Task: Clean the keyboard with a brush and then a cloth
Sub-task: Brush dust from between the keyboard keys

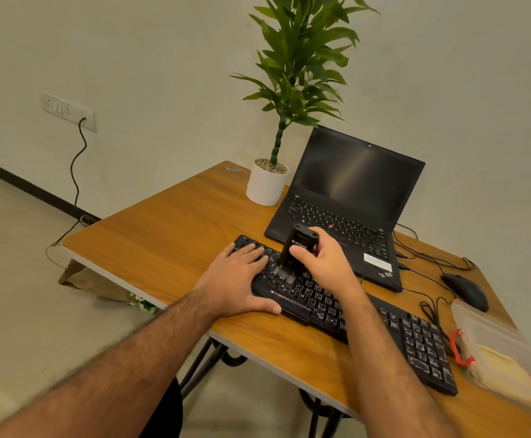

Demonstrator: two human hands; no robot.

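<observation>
On the table (169, 222), the brush (294, 251) is working the keyboard's (352, 314) left half.

Largest first, all placed from the keyboard: the table carries it near the front edge; the laptop (346, 197) sits open just behind it, the plant pot (266, 184) behind and to the left, the box (498, 343) touching or nearly touching its right end, the mouse (466, 290) behind that end. The left hand (239, 279) lies flat on its left end, fingers together, pinning it. The right hand (324, 260) has fingers and thumb pinched round the brush, bristles down on the keys. Risks, as I judge them: hard strokes could pop a keycap or shove grit deeper; lifting the left hand could let the keyboard skid toward the edge; a wide sweep could snag the cables behind. No cloth is clearly visible; something pale lies in the box.
</observation>
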